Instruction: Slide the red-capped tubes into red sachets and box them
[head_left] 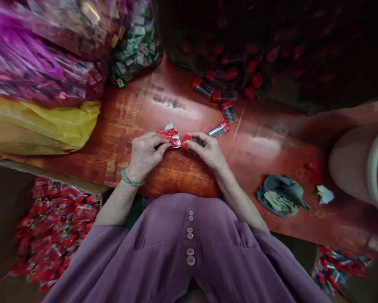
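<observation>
My left hand (148,152), with a green bead bracelet at the wrist, pinches a small red printed packet (171,136) just above the red-brown table (176,176). Its silvery open-looking edge faces right. In my right hand (208,150) is a small red-capped tube (185,142), its red end against the packet's edge; most of its body is hidden by my fingers. Beyond my right hand lies another clear red-capped tube (219,129) with dark contents. A whitish scrap (169,126) sits behind the packet.
Full plastic bags (81,80) and a yellow bag (50,122) crowd the left. Several red-capped tubes (223,94) spill at the back. At right are a crumpled cloth (282,195) and a pale bucket (350,160). A box of red packets (59,223) stands below left.
</observation>
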A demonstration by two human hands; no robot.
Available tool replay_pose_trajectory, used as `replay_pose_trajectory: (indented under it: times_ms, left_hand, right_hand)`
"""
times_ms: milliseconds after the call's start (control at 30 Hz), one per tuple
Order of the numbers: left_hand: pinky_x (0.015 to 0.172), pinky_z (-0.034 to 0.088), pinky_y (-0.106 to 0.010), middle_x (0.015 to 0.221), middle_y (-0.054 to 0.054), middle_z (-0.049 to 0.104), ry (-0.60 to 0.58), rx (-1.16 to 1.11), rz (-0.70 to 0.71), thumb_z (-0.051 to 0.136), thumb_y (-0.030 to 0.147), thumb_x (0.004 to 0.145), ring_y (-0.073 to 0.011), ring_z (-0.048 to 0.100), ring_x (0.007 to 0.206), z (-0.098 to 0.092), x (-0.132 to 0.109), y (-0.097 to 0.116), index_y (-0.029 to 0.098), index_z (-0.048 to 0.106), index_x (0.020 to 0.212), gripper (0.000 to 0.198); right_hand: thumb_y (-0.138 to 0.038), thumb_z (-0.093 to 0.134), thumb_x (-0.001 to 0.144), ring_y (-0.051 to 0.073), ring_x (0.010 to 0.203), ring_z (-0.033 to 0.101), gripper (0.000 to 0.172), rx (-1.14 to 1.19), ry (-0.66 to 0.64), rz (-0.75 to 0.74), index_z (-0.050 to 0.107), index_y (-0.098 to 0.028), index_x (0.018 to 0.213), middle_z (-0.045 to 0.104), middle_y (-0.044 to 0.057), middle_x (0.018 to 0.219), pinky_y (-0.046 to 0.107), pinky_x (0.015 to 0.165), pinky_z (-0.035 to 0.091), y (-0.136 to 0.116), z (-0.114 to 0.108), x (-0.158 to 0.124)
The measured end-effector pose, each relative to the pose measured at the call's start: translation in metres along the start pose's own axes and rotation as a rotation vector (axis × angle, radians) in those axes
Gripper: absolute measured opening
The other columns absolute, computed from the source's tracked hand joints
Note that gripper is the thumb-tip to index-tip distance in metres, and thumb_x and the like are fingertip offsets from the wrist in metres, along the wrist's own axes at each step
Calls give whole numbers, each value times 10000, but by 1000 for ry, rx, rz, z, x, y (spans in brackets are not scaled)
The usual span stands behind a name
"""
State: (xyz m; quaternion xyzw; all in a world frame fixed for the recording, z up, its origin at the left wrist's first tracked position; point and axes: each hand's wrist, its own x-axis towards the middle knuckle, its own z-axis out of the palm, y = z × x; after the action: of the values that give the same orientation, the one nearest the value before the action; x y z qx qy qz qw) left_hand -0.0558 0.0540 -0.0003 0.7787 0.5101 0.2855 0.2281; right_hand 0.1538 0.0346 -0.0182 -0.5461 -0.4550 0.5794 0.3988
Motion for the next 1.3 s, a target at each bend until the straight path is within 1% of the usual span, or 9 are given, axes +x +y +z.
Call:
replay_pose_trajectory:
  times_ms: [133, 267, 400, 600, 733, 867, 1100, 1200, 1300]
  left_hand:
    - [731, 550, -285, 806, -11, 760, 48, 8, 45, 679, 328, 890, -156, 687, 743, -4, -6, 9, 224, 737, 789, 156]
    - [750, 552, -281, 846, -27, 760, 81, 4, 187, 667, 317, 911, -147, 679, 768, -12, -11, 20, 211, 742, 863, 138]
    - [779, 560, -287, 891, -45, 759, 80, -19, 337, 664, 230, 910, -151, 681, 813, -16, -17, 27, 194, 732, 936, 82]
    - [778, 564, -298, 934, -67, 741, 15, 5, 428, 633, 183, 918, -159, 659, 839, -17, -27, 30, 178, 720, 976, 105]
    - [770, 569, -309, 904, -62, 727, -6, 45, 424, 593, 176, 937, -162, 644, 826, -13, -31, 27, 176, 709, 966, 119]
    - [776, 567, -320, 921, -85, 731, 55, 74, 489, 609, 168, 925, -176, 650, 837, -7, -35, 24, 145, 699, 994, 115]
    - [818, 533, -358, 1054, -85, 760, 124, 66, 548, 656, 210, 909, -203, 679, 949, 4, -37, 13, 188, 710, 1088, 189]
    - [987, 491, -437, 1193, -85, 736, 67, -44, 443, 672, 308, 909, -252, 648, 1147, 4, -40, 12, 246, 665, 1232, 330]
    - [1126, 404, -511, 1404, -129, 611, 143, -186, 132, 756, 556, 786, -341, 508, 1362, 5, -45, 19, 248, 569, 1363, 680]
  right_hand:
    - [-493, 813, 718, 40, 457, 419, 455, 303, -158, 142, 635, -200, 1018, 616, -71, 662, 179, 395, 298, -15, -9, -10]
    - [-412, 802, 761, 25, 397, 329, 476, 368, -355, 172, 588, -216, 1138, 587, -104, 608, 181, 361, 207, -30, -10, -18]
    - [-384, 771, 793, 33, 403, 328, 440, 334, -429, 175, 600, -215, 1162, 531, -114, 562, 184, 370, 197, -31, -7, -21]
    - [-390, 775, 790, 39, 415, 327, 340, 225, -412, 216, 709, -215, 1073, 519, -92, 545, 189, 387, 219, -23, -6, -19]
    - [-376, 825, 731, 62, 552, 550, 294, 219, -382, 263, 764, -207, 963, 691, -39, 699, 185, 497, 406, -22, -3, -15]
    - [-356, 851, 687, 93, 708, 661, 281, 235, -327, 294, 787, -193, 907, 757, -18, 806, 219, 682, 527, -26, 1, -16]
    - [-392, 775, 796, 86, 803, 660, 244, 121, -241, 157, 764, -210, 959, 749, -23, 884, 223, 799, 526, -28, 13, -23]
    - [-454, 711, 855, 60, 653, 580, 259, 88, -161, 93, 745, -206, 924, 692, -38, 787, 193, 645, 489, -25, 18, -27]
    - [-518, 667, 878, 41, 467, 408, 318, 76, -53, 62, 713, -204, 906, 577, -68, 633, 188, 454, 358, -27, 24, -31]
